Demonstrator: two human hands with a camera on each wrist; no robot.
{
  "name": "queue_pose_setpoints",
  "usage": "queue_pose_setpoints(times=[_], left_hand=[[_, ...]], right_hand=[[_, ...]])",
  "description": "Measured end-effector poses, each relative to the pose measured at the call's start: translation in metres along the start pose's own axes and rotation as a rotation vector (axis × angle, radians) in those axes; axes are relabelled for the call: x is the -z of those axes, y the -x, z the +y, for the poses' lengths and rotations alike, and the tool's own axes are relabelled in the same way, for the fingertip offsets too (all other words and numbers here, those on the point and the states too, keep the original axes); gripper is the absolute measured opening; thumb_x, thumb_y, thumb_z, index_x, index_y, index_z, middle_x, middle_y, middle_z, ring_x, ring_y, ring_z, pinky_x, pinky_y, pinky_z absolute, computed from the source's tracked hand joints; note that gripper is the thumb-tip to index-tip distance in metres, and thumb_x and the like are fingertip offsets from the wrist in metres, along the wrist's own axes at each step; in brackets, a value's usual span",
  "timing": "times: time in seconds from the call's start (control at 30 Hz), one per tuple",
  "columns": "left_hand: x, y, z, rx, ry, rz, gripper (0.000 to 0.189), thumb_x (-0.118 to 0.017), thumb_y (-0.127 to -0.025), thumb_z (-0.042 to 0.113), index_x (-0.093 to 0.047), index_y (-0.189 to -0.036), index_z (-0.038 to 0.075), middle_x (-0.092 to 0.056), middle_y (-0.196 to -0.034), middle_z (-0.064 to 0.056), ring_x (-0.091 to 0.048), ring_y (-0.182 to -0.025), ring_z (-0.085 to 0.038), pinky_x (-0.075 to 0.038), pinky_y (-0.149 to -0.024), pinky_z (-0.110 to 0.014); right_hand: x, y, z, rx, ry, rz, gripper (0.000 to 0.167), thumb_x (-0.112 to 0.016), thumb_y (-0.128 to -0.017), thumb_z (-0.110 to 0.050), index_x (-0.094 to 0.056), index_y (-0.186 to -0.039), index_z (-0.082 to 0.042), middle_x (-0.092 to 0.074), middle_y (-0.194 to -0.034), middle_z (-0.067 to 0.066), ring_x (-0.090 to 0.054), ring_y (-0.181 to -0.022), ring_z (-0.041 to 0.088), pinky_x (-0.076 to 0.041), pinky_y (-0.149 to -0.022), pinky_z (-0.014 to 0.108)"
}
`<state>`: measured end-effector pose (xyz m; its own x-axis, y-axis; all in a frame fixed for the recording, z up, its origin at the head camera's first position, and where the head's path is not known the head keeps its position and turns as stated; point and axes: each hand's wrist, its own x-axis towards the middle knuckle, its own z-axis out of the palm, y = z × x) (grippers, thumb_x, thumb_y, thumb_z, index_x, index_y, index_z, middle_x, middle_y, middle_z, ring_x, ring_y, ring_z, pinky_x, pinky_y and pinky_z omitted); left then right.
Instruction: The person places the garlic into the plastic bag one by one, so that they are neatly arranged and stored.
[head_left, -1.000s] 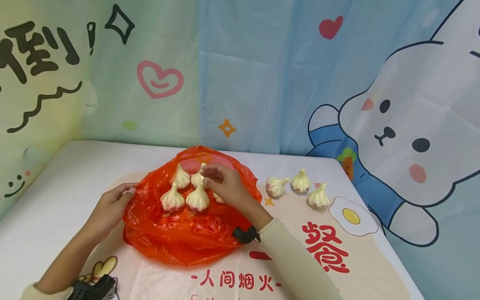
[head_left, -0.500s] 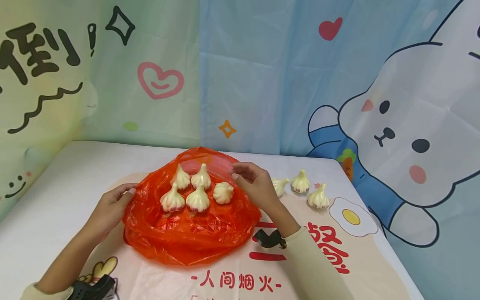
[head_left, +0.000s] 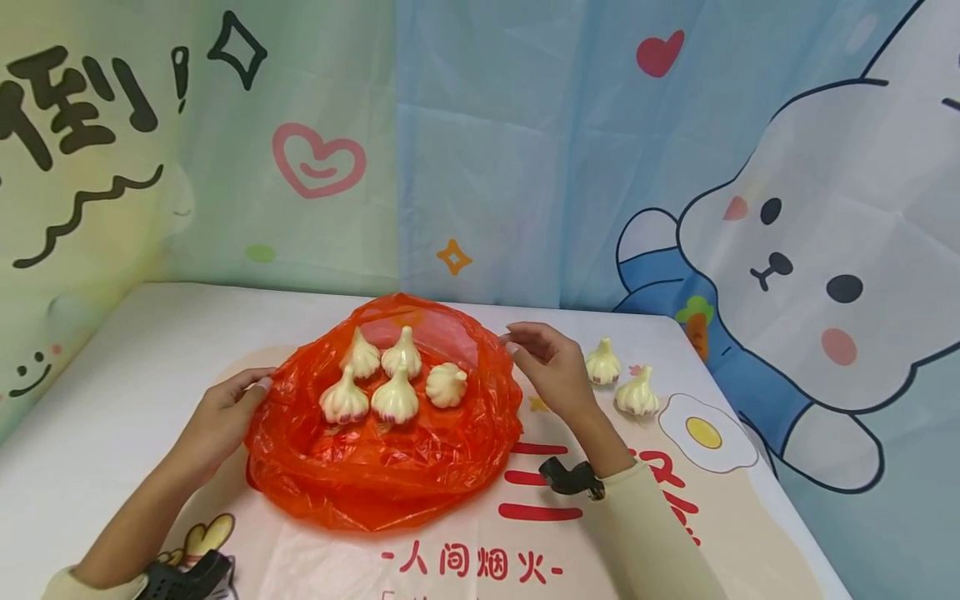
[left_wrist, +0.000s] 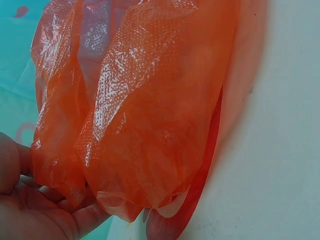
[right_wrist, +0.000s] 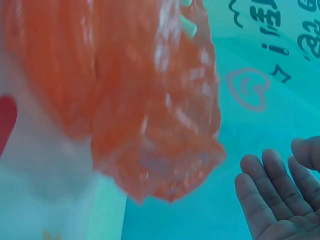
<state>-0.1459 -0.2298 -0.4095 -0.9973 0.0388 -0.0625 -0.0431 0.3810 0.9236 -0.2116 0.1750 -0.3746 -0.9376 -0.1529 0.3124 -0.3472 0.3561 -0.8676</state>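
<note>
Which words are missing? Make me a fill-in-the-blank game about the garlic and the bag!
1. Inside the bag, the head view shows ____ garlic bulbs.
2. The person's ____ hand grips the bag.
3. On the table, the number of loose bulbs in sight is ____.
4. The printed egg has a yolk coloured ____.

Missing words: five; left; two; yellow.
</note>
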Motion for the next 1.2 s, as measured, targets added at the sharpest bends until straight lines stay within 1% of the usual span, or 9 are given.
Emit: queue_pose_setpoints(times=[0.17, 0.33, 0.43, 0.47, 0.6, 0.73, 0.87, 1.0, 1.2], left_hand=[[0.001, 0.001, 0.0, -0.004, -0.001, 0.002, 0.052, -0.033, -0.107, 0.035, -0.044, -0.139, -0.004, -0.051, -0.131, -0.025, -0.058, -0.098, -0.018, -0.053, -0.077, -0.022], [0.001, 0.001, 0.0, -0.001, -0.004, 0.006, 0.052, -0.033, -0.106, 0.035, -0.045, -0.139, -0.004, -0.051, -0.13, -0.024, -0.057, -0.097, -0.019, -0.053, -0.077, -0.022], [0.001, 0.001, 0.0, 0.001, -0.005, 0.005, 0.052, -0.033, -0.106, 0.035, -0.045, -0.139, -0.003, -0.051, -0.129, -0.024, -0.058, -0.096, -0.019, -0.053, -0.076, -0.023], [0.001, 0.001, 0.0, 0.002, -0.005, 0.006, 0.051, -0.033, -0.106, 0.035, -0.045, -0.139, -0.003, -0.052, -0.129, -0.024, -0.058, -0.096, -0.019, -0.053, -0.076, -0.023], [0.002, 0.002, 0.0, 0.005, -0.008, 0.008, 0.051, -0.033, -0.106, 0.035, -0.045, -0.139, -0.004, -0.051, -0.129, -0.024, -0.058, -0.096, -0.02, -0.053, -0.076, -0.023], [0.002, 0.002, 0.0, 0.008, -0.005, 0.009, 0.051, -0.033, -0.106, 0.035, -0.045, -0.139, -0.004, -0.051, -0.129, -0.025, -0.058, -0.096, -0.019, -0.053, -0.076, -0.022], [0.002, 0.002, 0.0, 0.014, -0.002, 0.007, 0.051, -0.033, -0.107, 0.034, -0.045, -0.139, -0.004, -0.052, -0.129, -0.024, -0.058, -0.096, -0.018, -0.053, -0.077, -0.023], [0.003, 0.002, 0.002, 0.014, -0.004, 0.01, 0.051, -0.034, -0.106, 0.034, -0.044, -0.139, -0.004, -0.052, -0.128, -0.025, -0.059, -0.094, -0.018, -0.054, -0.076, -0.023], [0.005, 0.003, 0.003, -0.002, -0.001, 0.012, 0.051, -0.034, -0.106, 0.034, -0.045, -0.139, -0.004, -0.052, -0.127, -0.025, -0.06, -0.093, -0.016, -0.054, -0.076, -0.023]], right_hand=[[0.013, 0.002, 0.011, -0.001, 0.0, 0.071, 0.027, -0.066, -0.094, -0.019, -0.065, -0.119, -0.007, -0.07, -0.11, 0.005, -0.065, -0.1, 0.017, -0.052, -0.086, 0.025], [0.028, 0.004, 0.017, 0.003, 0.021, 0.186, 0.027, -0.067, -0.094, -0.019, -0.066, -0.117, -0.004, -0.069, -0.111, 0.006, -0.064, -0.102, 0.015, -0.05, -0.087, 0.022], [0.037, 0.005, 0.025, 0.005, 0.04, 0.236, 0.026, -0.066, -0.094, -0.017, -0.066, -0.116, -0.003, -0.068, -0.112, 0.008, -0.064, -0.103, 0.016, -0.049, -0.089, 0.022], [0.04, 0.005, 0.033, 0.006, 0.045, 0.252, 0.026, -0.067, -0.094, -0.019, -0.067, -0.116, -0.004, -0.068, -0.112, 0.007, -0.063, -0.102, 0.013, -0.049, -0.089, 0.022], [0.048, 0.006, 0.048, -0.036, 0.041, 0.323, 0.025, -0.067, -0.094, -0.015, -0.067, -0.115, -0.001, -0.067, -0.113, 0.011, -0.063, -0.101, 0.011, -0.047, -0.088, 0.018], [0.054, 0.006, 0.063, -0.088, 0.017, 0.383, 0.026, -0.067, -0.093, -0.013, -0.066, -0.115, 0.001, -0.066, -0.114, 0.015, -0.063, -0.101, 0.011, -0.049, -0.08, 0.015], [0.056, 0.008, 0.07, -0.131, -0.01, 0.398, 0.027, -0.068, -0.093, -0.014, -0.066, -0.115, 0.002, -0.066, -0.113, 0.016, -0.063, -0.098, 0.008, -0.051, -0.073, 0.014], [0.057, 0.009, 0.078, -0.175, -0.022, 0.368, 0.034, -0.07, -0.092, -0.021, -0.064, -0.118, 0.001, -0.065, -0.115, 0.014, -0.062, -0.097, 0.006, -0.05, -0.078, 0.015], [0.056, 0.008, 0.092, -0.267, -0.054, 0.268, 0.047, -0.069, -0.093, -0.024, -0.057, -0.128, 0.004, -0.061, -0.124, 0.018, -0.061, -0.099, 0.006, -0.046, -0.086, 0.014]])
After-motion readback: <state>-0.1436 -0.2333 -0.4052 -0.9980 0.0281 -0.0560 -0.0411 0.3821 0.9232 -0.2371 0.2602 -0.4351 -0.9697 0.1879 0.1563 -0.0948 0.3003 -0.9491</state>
